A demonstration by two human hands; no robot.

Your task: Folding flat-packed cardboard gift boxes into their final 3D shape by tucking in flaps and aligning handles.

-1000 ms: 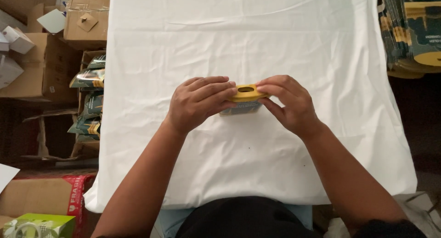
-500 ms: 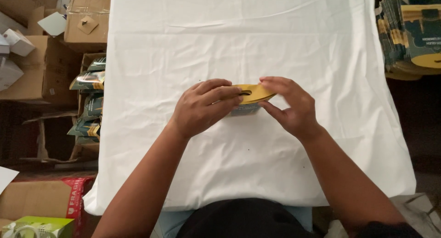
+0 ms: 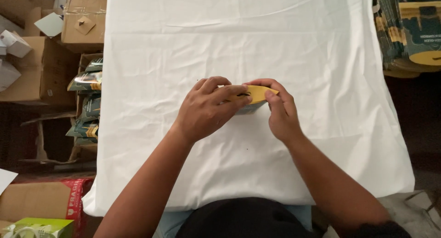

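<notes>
Both hands meet at the middle of a table covered with a white cloth (image 3: 229,40). Between them is a small yellow and dark green carton (image 3: 255,96), seen from its yellow top end. My left hand (image 3: 206,109) lies over its left side with the fingers curled across the top. My right hand (image 3: 281,111) grips its right side, thumb against the yellow flap. Most of the carton's body is hidden under the fingers.
A stack of flat yellow and dark green cartons (image 3: 409,31) lies at the upper right, off the table. Brown cardboard boxes (image 3: 82,17) and a box of similar packets (image 3: 87,100) stand on the floor at the left. A green box (image 3: 36,228) sits bottom left.
The carton has turned in my hands so its yellow top tilts to the right. My right hand has shifted lower on its side; my left fingers have spread further over it.
</notes>
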